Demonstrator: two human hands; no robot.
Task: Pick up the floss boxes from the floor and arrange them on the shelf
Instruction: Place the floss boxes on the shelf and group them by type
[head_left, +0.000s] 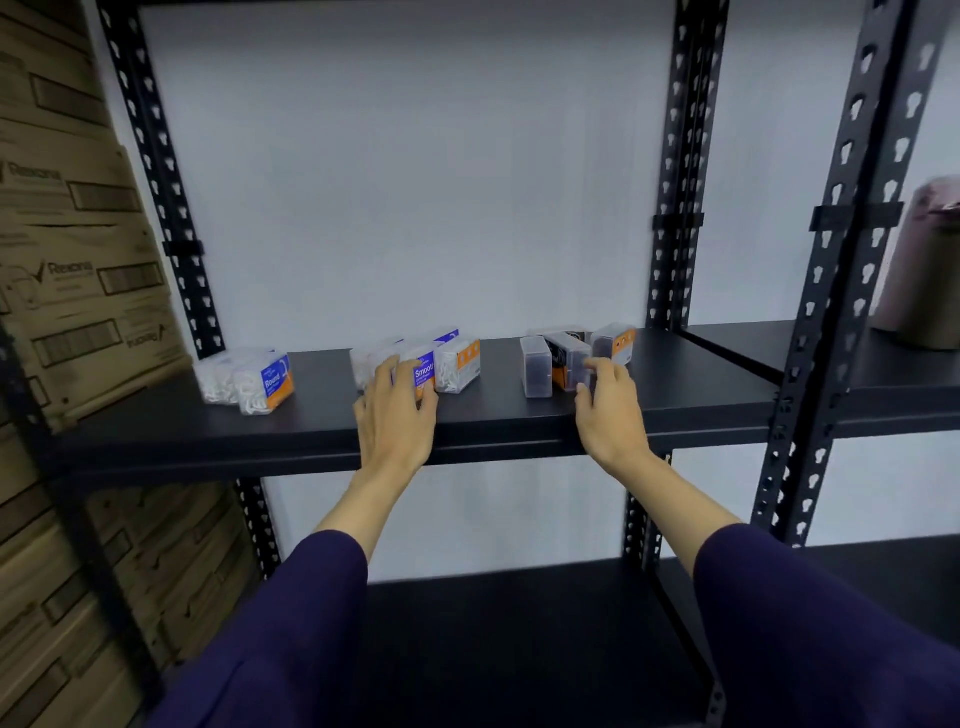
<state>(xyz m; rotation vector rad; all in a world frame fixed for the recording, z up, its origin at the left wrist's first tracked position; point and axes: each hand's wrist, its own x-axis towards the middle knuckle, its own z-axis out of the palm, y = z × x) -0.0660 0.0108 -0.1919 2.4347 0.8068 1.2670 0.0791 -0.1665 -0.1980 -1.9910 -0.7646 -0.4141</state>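
Head view: your left hand (397, 402) lies spread over the middle boxes (415, 364), fingers straight across their tops and front, with the thumb down by the "Smooth" box (425, 375). Your right hand (605, 400) has its fingers lightly curled against the dark boxes (569, 358) — whether it pinches one or only nudges it, you cannot tell from here. A third group, the left boxes (249, 379), sits apart near the shelf's left post. All the floss you can see is already on the shelf (498, 415); the floor is out of sight, so more may remain down there.

The risks, as I judge them: the dark boxes stand unevenly, one tilted against its neighbour, so a sideways push from your right hand could topple the row. The middle boxes sit fairly near the front edge — drag your left hand back carelessly and you may sweep the "Smooth" box off. The clear plastic looks slick on the painted metal, so expect boxes to slide rather than stay put. Working both groups at once also splits your attention.
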